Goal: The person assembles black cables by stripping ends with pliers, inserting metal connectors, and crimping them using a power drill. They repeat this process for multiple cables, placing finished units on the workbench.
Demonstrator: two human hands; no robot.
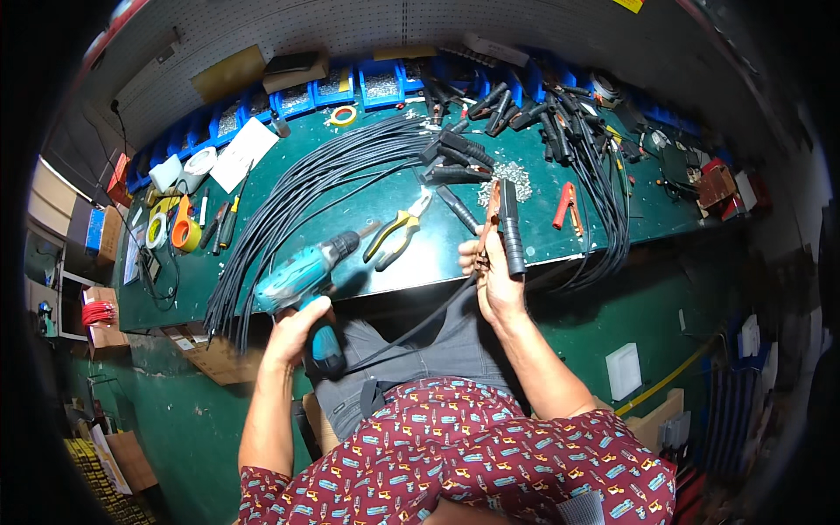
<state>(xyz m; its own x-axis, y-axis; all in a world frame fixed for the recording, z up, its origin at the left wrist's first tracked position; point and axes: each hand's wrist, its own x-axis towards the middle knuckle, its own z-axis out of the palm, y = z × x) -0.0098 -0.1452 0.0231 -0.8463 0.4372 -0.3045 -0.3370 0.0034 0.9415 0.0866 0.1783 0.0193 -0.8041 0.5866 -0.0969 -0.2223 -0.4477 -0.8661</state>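
My left hand (296, 334) is wrapped round the grip of a teal cordless drill (293, 278), whose bit points right over the table's front edge. My right hand (497, 289) holds up a battery clamp (511, 229) with a black handle and copper-coloured metal; a black cable (420, 328) seems to run from it across my lap. Between the hands lie yellow-and-black pliers (400, 236). Just beyond the clamp is a heap of small metal fasteners (514, 182). To its right rests a red-handled clamp (563, 206), and another black clamp handle (455, 208) lies to its left.
A bundle of black cables (293, 179) curves across the green table (350, 289) and hangs over its front edge. More black clamps (551, 122) with cables pile up at the right. Blue bins (382, 87) line the back. Tape rolls (184, 229) and screwdrivers (229, 223) lie left.
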